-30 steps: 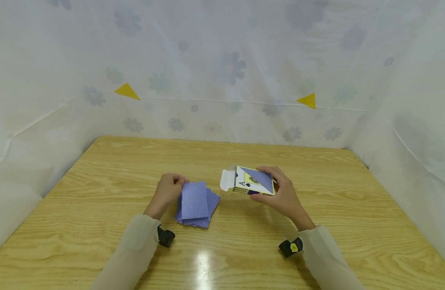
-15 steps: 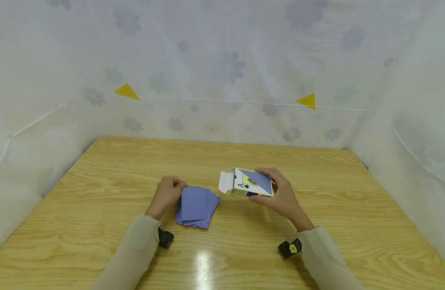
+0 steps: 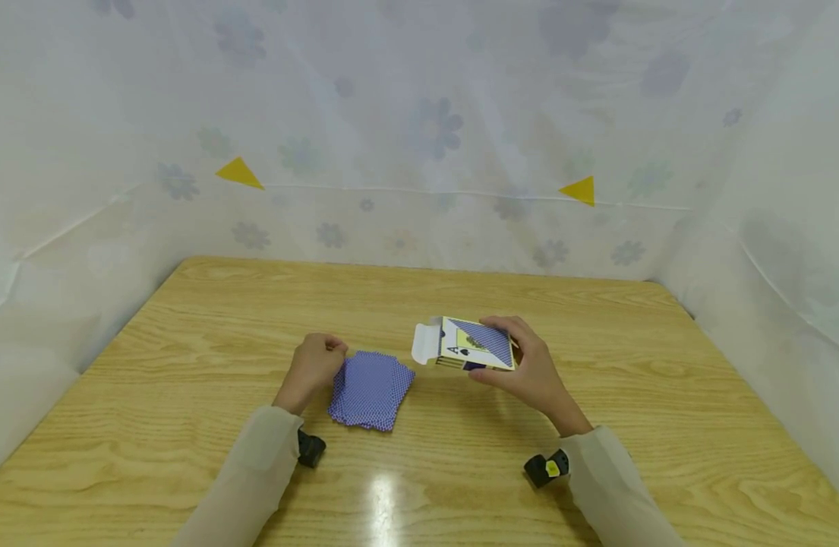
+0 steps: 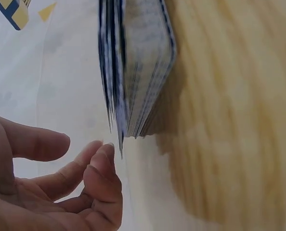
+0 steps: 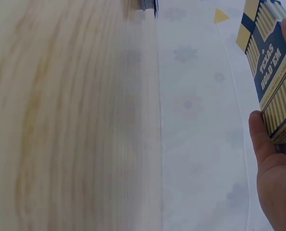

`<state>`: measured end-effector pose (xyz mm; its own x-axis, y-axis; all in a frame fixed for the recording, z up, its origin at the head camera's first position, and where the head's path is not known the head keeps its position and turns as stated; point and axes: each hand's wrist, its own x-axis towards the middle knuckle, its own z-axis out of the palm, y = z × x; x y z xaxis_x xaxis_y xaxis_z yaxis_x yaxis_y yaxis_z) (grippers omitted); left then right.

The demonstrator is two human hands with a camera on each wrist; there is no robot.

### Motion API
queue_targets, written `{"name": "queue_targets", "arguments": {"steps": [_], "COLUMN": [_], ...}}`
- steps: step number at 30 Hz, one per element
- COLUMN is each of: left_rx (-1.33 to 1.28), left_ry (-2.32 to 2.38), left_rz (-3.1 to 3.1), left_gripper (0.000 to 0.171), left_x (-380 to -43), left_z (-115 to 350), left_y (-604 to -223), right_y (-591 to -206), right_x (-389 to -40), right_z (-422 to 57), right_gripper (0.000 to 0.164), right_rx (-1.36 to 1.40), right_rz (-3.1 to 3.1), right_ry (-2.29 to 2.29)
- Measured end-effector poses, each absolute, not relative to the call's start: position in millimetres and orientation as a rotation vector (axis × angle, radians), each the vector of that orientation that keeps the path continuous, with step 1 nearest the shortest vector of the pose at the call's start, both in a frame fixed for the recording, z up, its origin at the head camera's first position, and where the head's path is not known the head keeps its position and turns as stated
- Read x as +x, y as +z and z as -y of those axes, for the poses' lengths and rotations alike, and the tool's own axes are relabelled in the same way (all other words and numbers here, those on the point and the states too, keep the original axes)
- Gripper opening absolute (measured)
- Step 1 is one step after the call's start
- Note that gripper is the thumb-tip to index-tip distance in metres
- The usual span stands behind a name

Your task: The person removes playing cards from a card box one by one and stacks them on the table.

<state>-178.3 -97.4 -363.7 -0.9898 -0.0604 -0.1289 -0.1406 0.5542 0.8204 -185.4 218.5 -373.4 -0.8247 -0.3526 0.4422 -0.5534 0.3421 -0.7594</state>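
A loose pile of blue-backed playing cards lies face down on the table, its edges uneven. At the pile's far left corner is my left hand, fingers loosely bent. In the left wrist view its thumb stands apart from the fingers, and the fingertips are close to the lowest card edges; whether they touch is unclear. My right hand grips a playing card box above the table, thumb on one side and fingers on the other. The box's white flap hangs open toward the pile. "TEXAS HOLD'EM" is printed on the box's side.
The wooden table reaches back to a pale flowered curtain, which also hangs at both sides. Two yellow triangles are on the curtain. A small black device sits at each wrist.
The top card, raised in my left fingers, has come down flat on the pile and been let go. My left hand has drawn back slightly left. The box has shifted slightly left and toward me.
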Motion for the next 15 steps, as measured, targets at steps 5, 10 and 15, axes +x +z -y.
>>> {"name": "queue_targets", "arguments": {"steps": [5, 10, 15], "left_rx": [-0.149, -0.095, -0.030], "left_ry": [1.489, 1.551, 1.650], "left_rz": [-2.693, -2.721, -2.702], "left_gripper": [0.032, 0.028, 0.023], "left_x": [-177, -172, -165], "left_z": [94, 83, 69], "left_y": [-359, -347, -336], "right_y": [-374, -376, -377], "right_x": [-185, -185, -183], "right_z": [-218, -215, -212], "right_gripper": [0.065, 0.065, 0.066], "right_rx": [0.834, 0.837, 0.829], "right_rz": [2.402, 2.412, 2.446], "right_ry": [1.484, 1.464, 1.486]}}
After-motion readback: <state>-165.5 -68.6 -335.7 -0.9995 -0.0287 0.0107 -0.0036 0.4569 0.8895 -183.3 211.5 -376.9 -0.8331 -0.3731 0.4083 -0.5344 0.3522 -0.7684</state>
